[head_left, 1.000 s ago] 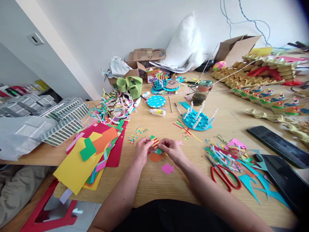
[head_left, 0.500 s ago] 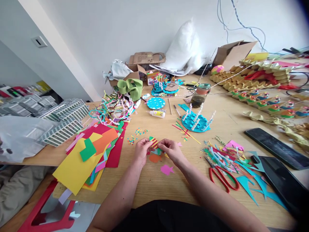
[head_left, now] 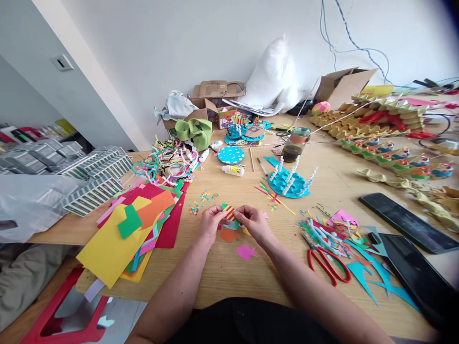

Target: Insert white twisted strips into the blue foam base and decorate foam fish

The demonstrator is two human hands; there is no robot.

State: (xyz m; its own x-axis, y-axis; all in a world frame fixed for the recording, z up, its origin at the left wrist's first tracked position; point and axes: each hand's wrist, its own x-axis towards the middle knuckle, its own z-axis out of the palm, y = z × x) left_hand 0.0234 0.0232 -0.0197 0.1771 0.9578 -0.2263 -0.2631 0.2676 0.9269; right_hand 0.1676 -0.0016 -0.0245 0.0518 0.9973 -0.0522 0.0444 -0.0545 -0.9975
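Note:
Between my two hands is a small paper cutout [head_left: 229, 211] with red and yellow stripes and green ends, held just above the table. My left hand [head_left: 212, 222] pinches its left side. Closed on its right edge are the fingers of my right hand [head_left: 253, 220]. Below lie an orange paper cutout [head_left: 228, 235] and a pink paper fish [head_left: 245, 252]; other cutouts are partly hidden by my fingers. Tiny paper bits [head_left: 205, 197] and thin paper strips [head_left: 272, 195] are scattered farther back.
Coloured paper sheets [head_left: 107, 248] are piled at left. Red-handled scissors [head_left: 328, 265], paper scraps [head_left: 333, 234] and two phones [head_left: 409, 222] lie at right. Behind stand a blue base with twisted white posts [head_left: 289, 184], a glue bottle [head_left: 234, 170] and a glass jar [head_left: 296, 145].
My hands keep their hold on the striped cutout with hardly any movement. The whole view has shifted slightly.

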